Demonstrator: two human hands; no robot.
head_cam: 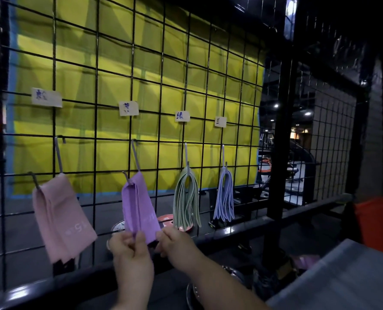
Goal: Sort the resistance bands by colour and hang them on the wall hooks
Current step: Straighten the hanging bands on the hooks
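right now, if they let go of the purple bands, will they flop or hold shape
Probably flop: the purple bands hang limp from their hook. Likely light: the left hand and right hand hold the lower edge by fingertip pinch. They'd probably swing back, not fall.

Light: dim overall; yellow backdrop [78, 121] brightest, crossed by soft diagonal shadows. Sources: small ceiling lamps [275, 105] far right, faint flare. Sheen on bottom rail [227, 231]. Focus: soft throughout; left hand [130, 249], right hand [177, 245] and purple band [139, 204] smeared (its pale print unreadable); worktop [347, 276] blurred. Distortion: wire grid [132, 86] bows towards the edges; corners near black.
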